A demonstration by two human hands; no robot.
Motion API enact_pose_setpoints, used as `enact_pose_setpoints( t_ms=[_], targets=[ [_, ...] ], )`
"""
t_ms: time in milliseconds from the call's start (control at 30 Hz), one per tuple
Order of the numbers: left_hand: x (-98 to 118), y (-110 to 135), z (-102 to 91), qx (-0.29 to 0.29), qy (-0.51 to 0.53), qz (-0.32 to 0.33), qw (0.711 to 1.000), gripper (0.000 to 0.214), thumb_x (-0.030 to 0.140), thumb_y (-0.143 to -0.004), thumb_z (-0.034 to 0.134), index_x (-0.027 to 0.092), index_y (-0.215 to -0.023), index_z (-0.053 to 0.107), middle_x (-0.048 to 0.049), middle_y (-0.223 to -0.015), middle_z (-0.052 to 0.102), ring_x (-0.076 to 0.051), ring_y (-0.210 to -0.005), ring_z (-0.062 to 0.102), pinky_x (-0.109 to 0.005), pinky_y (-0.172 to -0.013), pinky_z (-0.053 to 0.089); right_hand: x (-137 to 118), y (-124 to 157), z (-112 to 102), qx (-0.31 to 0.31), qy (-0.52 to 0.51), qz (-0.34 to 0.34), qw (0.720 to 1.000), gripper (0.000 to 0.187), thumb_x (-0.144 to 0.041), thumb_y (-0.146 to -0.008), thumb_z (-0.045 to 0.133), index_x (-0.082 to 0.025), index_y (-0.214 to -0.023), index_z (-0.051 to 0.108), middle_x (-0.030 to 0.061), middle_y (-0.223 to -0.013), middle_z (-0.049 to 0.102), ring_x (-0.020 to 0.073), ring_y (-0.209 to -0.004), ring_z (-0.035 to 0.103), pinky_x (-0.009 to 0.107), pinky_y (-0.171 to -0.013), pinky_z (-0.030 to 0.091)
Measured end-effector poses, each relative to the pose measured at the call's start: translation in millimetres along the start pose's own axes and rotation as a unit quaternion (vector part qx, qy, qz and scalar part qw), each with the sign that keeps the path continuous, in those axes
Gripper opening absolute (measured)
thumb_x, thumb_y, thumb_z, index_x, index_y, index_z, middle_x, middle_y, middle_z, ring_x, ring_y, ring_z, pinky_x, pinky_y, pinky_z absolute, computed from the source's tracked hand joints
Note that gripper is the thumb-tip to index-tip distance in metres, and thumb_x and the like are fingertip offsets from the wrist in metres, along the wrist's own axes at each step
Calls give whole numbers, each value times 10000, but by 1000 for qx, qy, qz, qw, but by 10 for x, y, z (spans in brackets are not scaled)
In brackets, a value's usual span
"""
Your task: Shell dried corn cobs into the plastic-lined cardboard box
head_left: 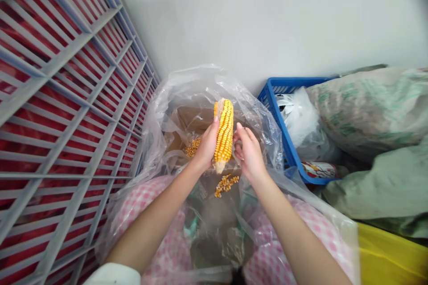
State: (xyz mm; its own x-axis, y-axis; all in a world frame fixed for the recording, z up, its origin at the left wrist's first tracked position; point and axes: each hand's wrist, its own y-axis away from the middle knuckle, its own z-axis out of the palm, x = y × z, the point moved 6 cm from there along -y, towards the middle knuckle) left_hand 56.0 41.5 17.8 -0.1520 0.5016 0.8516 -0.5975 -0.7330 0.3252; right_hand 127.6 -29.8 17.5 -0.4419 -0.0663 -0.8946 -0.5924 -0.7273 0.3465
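My left hand [207,143] is closed around an ear of corn [224,131], held upright with its pale stub end down. Yellow kernels cover most of the cob, and a bare strip shows along its upper left side. Just right of the ear, apart from it, my right hand [248,148] has its fingers curled in. A thin dark bit shows by its fingertips, too small to name. Below the hands, loose kernels [226,184] lie on clear plastic sheeting [214,218]. More kernels [193,147] lie behind my left hand, inside a plastic-lined cardboard box [190,118].
A grey slatted plastic crate [90,102] with red contents rises close on the left. At the right, a blue basket [284,120] holds white plastic bags [299,116] and a can [319,169]. Bulky sacks [374,107] lie beyond it. A pale wall [250,22] stands behind.
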Motion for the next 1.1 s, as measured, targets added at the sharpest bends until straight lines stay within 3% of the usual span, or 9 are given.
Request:
enact_pose_setpoints(
  t_ms=[100, 200, 300, 400, 567, 700, 800, 900, 1100],
  targets=[
    [0, 63, 99, -32, -57, 8, 998, 475, 562, -784, 429, 160, -967, 603, -61, -933, 659, -179, -880, 604, -270, -759, 465, -34, -78, -106, 55, -87, 18, 995, 379, -587, -683, 533, -219, -703, 446, -63, -569, 403, 52, -398, 246, 234, -394, 183],
    [8, 142, 238, -86, -115, 56, 988, 402, 472, -835, 408, 166, -1030, 582, -62, -1070, 623, -170, -1005, 560, -266, -878, 410, -110, -164, -96, 38, -113, -11, 993, 416, -597, -683, 523, -220, -859, 528, -22, -675, 530, 92, -515, 462, 253, -476, 353],
    [-19, 193, 285, -88, -157, 97, 979, 378, 407, -855, 406, 184, -1139, 516, -58, -1195, 558, -161, -1118, 490, -255, -948, 348, -119, -227, -79, 24, -108, -21, 994, 509, -559, -661, 567, -204, -1024, 527, 27, -849, 605, 148, -707, 576, 294, -611, 442],
    [-51, 208, 257, -67, -181, 94, 977, 419, 441, -863, 355, 178, -1150, 510, -73, -1210, 546, -172, -1130, 481, -263, -945, 343, -45, -256, -88, 32, -107, 0, 994, 499, -500, -637, 609, -182, -1015, 538, 47, -885, 623, 173, -755, 595, 303, -637, 461],
    [-124, 233, 186, -76, -289, 21, 954, 556, 578, -825, 269, 176, -951, 633, -90, -1013, 646, -240, -983, 560, -320, -829, 388, 0, -242, -177, 114, -120, -36, 986, 456, -483, -642, 602, -198, -993, 544, 32, -941, 616, 166, -773, 594, 285, -617, 464],
    [-80, 244, 92, -21, -375, 88, 923, 553, 604, -812, 262, 190, -790, 627, -67, -789, 655, -238, -783, 569, -316, -709, 376, -73, -225, -145, 115, -86, -80, 986, 435, -489, -650, 592, -211, -980, 544, 17, -917, 611, 157, -763, 586, 281, -625, 456],
    [-54, 244, 78, -11, -403, 118, 907, 545, 595, -822, 236, 189, -692, 574, -40, -674, 613, -199, -666, 529, -287, -636, 350, -100, -217, -128, 119, -93, -92, 984, 412, -487, -651, 587, -213, -956, 546, 5, -892, 603, 148, -761, 577, 275, -644, 449],
    [-52, 233, 97, -30, -405, 108, 907, 542, 593, -826, 225, 189, -659, 545, -31, -653, 592, -183, -640, 514, -277, -609, 331, -109, -215, -128, 114, -103, -99, 983, 399, -480, -654, 574, -209, -944, 547, 3, -864, 593, 144, -748, 568, 273, -647, 443],
    [-109, 237, 127, -48, -349, 92, 931, 519, 576, -832, 248, 195, -768, 595, -38, -779, 641, -195, -731, 551, -278, -659, 359, -109, -206, -160, 86, -36, -104, 990, 447, -542, -684, 496, -196, -961, 556, 13, -767, 592, 162, -708, 561, 283, -610, 433]
  ],
)
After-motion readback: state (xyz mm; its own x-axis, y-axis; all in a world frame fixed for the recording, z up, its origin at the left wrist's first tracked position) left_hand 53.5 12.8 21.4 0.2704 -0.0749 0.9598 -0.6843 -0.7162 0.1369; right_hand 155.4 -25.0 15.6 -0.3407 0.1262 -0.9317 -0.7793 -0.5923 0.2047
